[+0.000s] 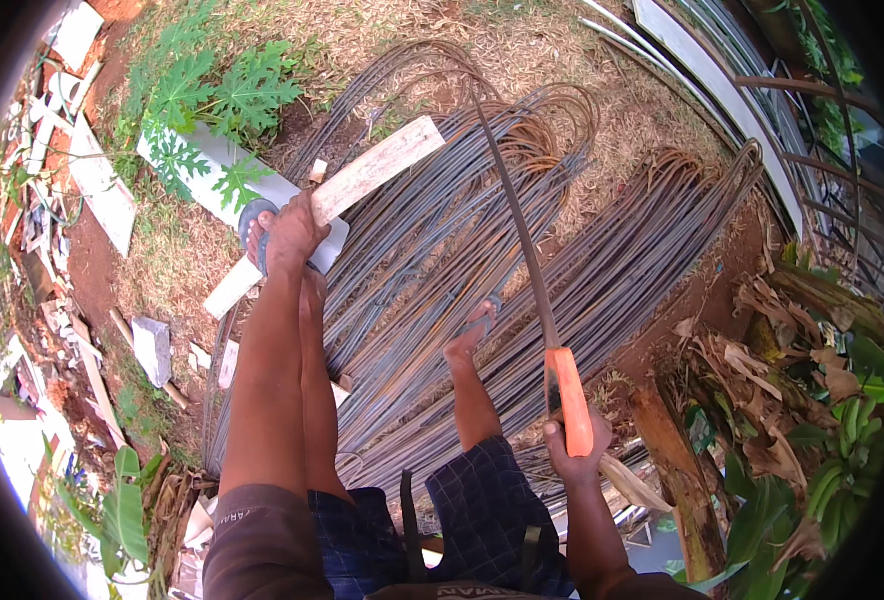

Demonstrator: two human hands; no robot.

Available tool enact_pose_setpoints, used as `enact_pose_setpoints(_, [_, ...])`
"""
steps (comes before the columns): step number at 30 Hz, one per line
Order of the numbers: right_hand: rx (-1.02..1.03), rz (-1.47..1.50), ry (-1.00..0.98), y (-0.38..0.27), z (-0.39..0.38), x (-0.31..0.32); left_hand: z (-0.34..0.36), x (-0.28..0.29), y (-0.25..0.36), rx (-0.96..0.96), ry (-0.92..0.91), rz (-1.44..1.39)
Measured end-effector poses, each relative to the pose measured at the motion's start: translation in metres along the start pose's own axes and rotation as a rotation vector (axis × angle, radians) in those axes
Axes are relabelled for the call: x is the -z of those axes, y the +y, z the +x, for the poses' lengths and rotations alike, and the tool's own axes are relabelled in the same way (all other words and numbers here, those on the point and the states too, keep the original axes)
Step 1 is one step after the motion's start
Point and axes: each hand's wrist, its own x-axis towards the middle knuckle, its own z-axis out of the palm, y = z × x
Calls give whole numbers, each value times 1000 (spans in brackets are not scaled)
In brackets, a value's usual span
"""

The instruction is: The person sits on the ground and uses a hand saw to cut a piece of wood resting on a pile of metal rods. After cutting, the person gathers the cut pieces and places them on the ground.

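Note:
My left hand is closed around a pale wooden board, which slants from lower left to upper right. Just beside that hand is my sandalled left foot, partly hidden behind the hand and board. In my right hand, at the lower right, is the orange handle of a handsaw. Its long, dark, rusty blade points up and away, seen nearly edge-on, and its tip passes to the right of the board's far end. The blade appears apart from the board.
Bundles of bent steel rebar cover the ground under me, my right foot among them. A white panel lies beneath a leafy plant. Scrap wood litters the left; dry stalks and metal bars edge the right.

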Motion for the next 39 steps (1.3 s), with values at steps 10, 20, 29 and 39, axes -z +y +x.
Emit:
enact_pose_setpoints(10, [-22,142,72,33,-23,-14,2,-11,-12,-187,72,-62])
enact_pose_setpoints(20, [-93,205,131,54,-33,-9,1,3,12,-86,20,-1])
enact_pose_setpoints(29, [-142,149,93,70,-31,-11,5,-10,2,-97,22,-11])
enact_pose_setpoints(39, [55,32,2,64,-49,-1,-15,19,-87,112,491,-132])
